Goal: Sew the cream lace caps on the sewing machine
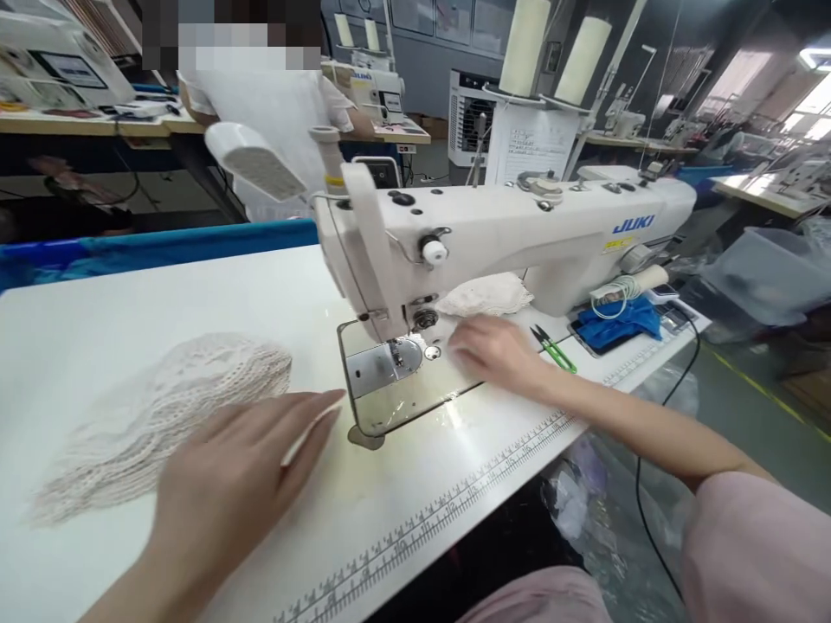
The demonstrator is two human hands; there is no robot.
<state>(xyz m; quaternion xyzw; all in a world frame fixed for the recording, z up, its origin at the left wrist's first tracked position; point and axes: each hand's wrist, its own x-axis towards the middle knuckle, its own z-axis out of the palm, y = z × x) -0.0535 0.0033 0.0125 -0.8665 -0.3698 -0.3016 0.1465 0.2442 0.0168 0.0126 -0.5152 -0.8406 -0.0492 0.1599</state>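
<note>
**Reaching across a sewing table with both hands open**

Resting flat on the white sewing table [195, 294], the left hand [247, 467] lies palm down with its fingers straight and close together, pointing toward the needle area. It holds nothing. Its fingertips lie just beside the metal needle plate [383, 363], and the back of the hand overlaps the near edge of a pile of cream lace fabric [162, 407], which spreads away to the left of it.

The right hand [497, 350] reaches in from the right, palm down, fingers loosely extended and empty, touching the tabletop just right of the needle plate. A second, smaller piece of cream lace [484, 294] lies just beyond this hand, under the arm of the machine. A pair of green thread snips [551, 349] lies just to the right of the hand, near the wrist.

The white sewing machine [519, 234] carries the blue brand name "JUKI" on its arm, above a small yellow label too small to read. A printed ruler scale [454, 493] runs along the table's front edge; its numbers are too blurred to read. A blue cloth [616, 320] sits beside the machine's base. Behind the table, a person in a white top [273, 112] stands at another bench.
</note>
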